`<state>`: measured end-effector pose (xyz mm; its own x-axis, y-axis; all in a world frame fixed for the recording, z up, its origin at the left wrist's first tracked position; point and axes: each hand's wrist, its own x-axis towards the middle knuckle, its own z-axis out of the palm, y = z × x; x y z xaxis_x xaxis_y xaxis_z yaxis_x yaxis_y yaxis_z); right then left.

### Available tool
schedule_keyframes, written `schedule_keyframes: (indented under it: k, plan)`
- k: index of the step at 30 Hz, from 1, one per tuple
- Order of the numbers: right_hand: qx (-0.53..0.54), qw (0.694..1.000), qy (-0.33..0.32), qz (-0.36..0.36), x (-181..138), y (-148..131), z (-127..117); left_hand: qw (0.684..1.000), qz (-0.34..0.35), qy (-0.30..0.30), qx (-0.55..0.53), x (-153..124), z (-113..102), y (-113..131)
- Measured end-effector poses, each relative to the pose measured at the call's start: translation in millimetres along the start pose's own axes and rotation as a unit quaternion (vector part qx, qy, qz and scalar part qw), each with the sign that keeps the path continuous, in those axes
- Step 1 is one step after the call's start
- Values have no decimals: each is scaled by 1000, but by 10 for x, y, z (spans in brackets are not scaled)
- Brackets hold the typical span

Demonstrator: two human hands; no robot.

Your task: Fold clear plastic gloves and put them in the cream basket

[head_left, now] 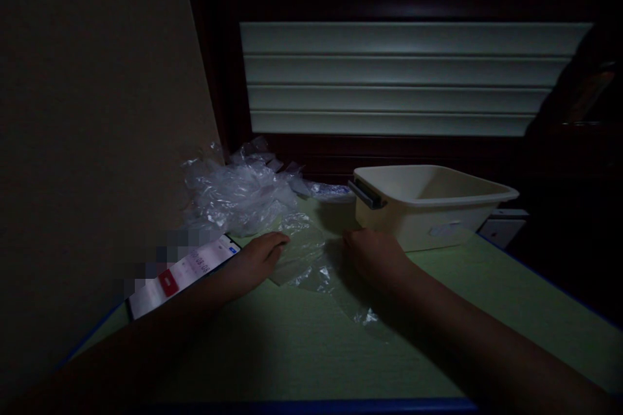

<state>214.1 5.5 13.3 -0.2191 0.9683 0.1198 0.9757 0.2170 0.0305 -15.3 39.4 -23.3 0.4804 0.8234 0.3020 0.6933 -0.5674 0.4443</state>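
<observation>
A clear plastic bag (pixel 311 253) lies spread over the green tabletop between my two hands. My left hand (pixel 260 259) is closed, its fingertips pinching the bag's left edge. On the other side, my right hand (pixel 372 253) is curled into a closed grip at the bag's right edge; its fingertips are partly hidden. A loose, wrinkled tail of the bag trails toward me, below my right hand. Behind my left hand rises a heap of crumpled clear plastic bags (pixel 238 191).
A cream plastic bin (pixel 413 220) with a dark handle stands behind my right hand. A lit phone (pixel 195 272) lies by my left forearm. The green table (pixel 302 356) has a blue edge. A wall borders the left, a slatted panel (pixel 399 71) the back. The light is dim.
</observation>
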Motion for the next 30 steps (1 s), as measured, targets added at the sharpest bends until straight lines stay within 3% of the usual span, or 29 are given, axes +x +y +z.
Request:
schedule_keyframes:
  k: [11,25,28,30]
  plan:
    - [103,989,15,-110,-99,-225,-52,1000,-20,-20,-5,-36,30,27]
    - [142,986,41,-83,-32,-158,56,1000,5,-6,-11,-33,-26,45]
    - [207,967,79,-122,-73,-199,-18,1000,3,-3,-13,-21,-16,37]
    - [295,934,81,-186,-117,-233,-60,1000,1,0,-14,-12,-7,20]
